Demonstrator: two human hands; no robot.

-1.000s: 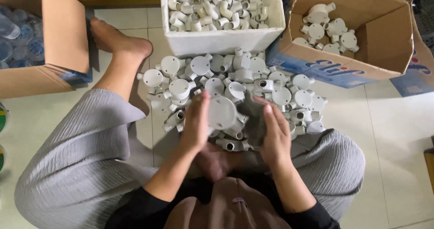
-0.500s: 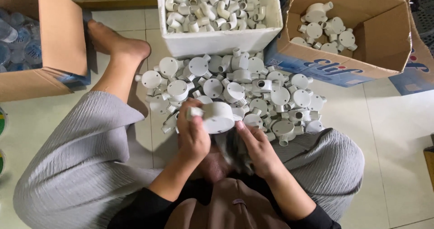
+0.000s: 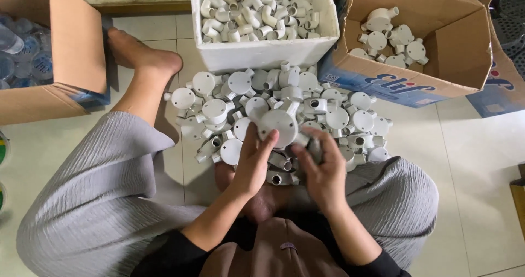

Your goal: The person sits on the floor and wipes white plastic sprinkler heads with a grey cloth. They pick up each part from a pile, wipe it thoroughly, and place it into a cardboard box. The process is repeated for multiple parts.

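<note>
My left hand (image 3: 254,165) grips a round white plastic junction box (image 3: 278,125) with stub outlets, held up over a heap of the same white junction boxes (image 3: 328,115) on the tiled floor. My right hand (image 3: 322,170) is closed around a dark grey cloth (image 3: 314,149) pressed against the box's right side. Both hands sit just above my crossed legs in grey trousers.
A white foam box (image 3: 268,50) of small white elbow fittings stands behind the heap. A cardboard box (image 3: 465,42) holding several junction boxes is at the right. Another cardboard box (image 3: 71,42) with bottles sits left, beside my bare foot (image 3: 142,50).
The junction box has been turned from side-on to face up and lifted slightly forward. My right hand with the cloth has moved from under the box to its right side.
</note>
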